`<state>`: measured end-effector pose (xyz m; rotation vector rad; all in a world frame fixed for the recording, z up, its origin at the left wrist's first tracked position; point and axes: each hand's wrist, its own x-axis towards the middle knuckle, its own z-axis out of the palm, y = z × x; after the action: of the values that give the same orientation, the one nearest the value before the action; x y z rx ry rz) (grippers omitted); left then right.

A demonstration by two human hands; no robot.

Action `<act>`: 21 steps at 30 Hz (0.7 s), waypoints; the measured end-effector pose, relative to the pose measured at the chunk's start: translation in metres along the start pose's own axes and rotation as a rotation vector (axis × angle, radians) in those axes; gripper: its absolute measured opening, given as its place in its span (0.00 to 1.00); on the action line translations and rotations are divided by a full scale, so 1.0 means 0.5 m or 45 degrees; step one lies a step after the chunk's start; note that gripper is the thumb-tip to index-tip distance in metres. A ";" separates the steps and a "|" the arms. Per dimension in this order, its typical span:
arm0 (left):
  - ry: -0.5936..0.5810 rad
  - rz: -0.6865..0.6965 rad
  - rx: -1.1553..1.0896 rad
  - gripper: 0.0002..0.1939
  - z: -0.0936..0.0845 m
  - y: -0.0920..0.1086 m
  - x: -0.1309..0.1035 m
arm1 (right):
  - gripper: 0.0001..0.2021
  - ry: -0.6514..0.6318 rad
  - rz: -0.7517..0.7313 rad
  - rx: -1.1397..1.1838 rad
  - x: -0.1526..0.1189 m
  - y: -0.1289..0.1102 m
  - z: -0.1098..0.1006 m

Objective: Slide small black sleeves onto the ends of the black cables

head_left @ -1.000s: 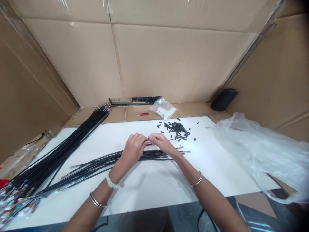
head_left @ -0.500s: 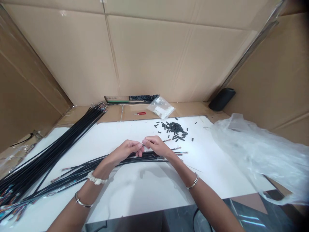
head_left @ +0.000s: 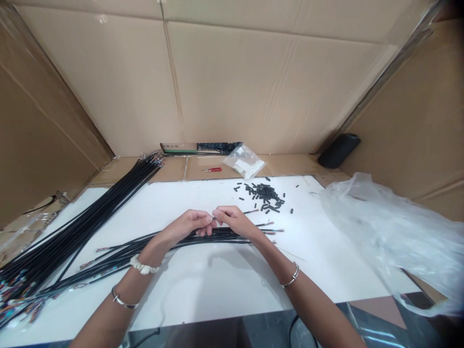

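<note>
My left hand (head_left: 190, 224) and my right hand (head_left: 232, 220) meet over the middle of the white table, fingertips nearly touching. Both are closed in a pinch on a small dark piece (head_left: 213, 218) between them, too small to tell whether it is a cable end or a short tube. Beneath the hands runs a loose row of black cables (head_left: 145, 246), with stripped coloured wires at the ends; the hands hide its middle. Beyond my right hand lies a pile of short black tubes (head_left: 266, 192).
A thick bundle of black cables (head_left: 90, 217) slants along the left. At the back are a red-handled tool (head_left: 213, 169), a clear bag (head_left: 246, 162) and a black roll (head_left: 339, 150). A crumpled plastic bag (head_left: 384, 227) covers the right side. Cardboard walls (head_left: 235, 87) enclose the table.
The view has shifted slightly, so the background sits a little further right. Both hands stay together in the same pinch, the left fingers slightly re-curled.
</note>
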<state>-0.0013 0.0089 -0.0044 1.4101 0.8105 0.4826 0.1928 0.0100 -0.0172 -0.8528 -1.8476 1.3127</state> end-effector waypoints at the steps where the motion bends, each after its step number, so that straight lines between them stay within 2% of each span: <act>1: 0.053 0.021 0.081 0.18 0.002 0.002 -0.002 | 0.21 -0.003 0.031 0.036 0.001 -0.001 0.001; 7: 0.283 0.222 0.681 0.16 0.008 0.013 -0.014 | 0.20 -0.012 0.256 0.198 0.005 0.004 -0.001; 11: 0.358 0.317 0.961 0.14 0.016 0.016 -0.016 | 0.20 0.018 0.240 0.180 0.005 0.011 -0.005; 16: 0.591 0.487 1.037 0.10 0.048 0.005 0.001 | 0.20 0.137 0.089 -0.015 0.006 0.006 -0.004; 19: 0.739 0.473 1.042 0.09 0.064 -0.005 0.010 | 0.20 0.157 0.100 0.030 0.006 0.003 -0.001; 21: 0.766 0.486 1.098 0.10 0.065 -0.010 0.013 | 0.21 0.134 0.147 0.101 0.005 0.004 0.001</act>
<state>0.0263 -0.0087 -0.0121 2.2880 1.3309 0.9459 0.1913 0.0126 -0.0187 -0.9798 -1.6753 1.3757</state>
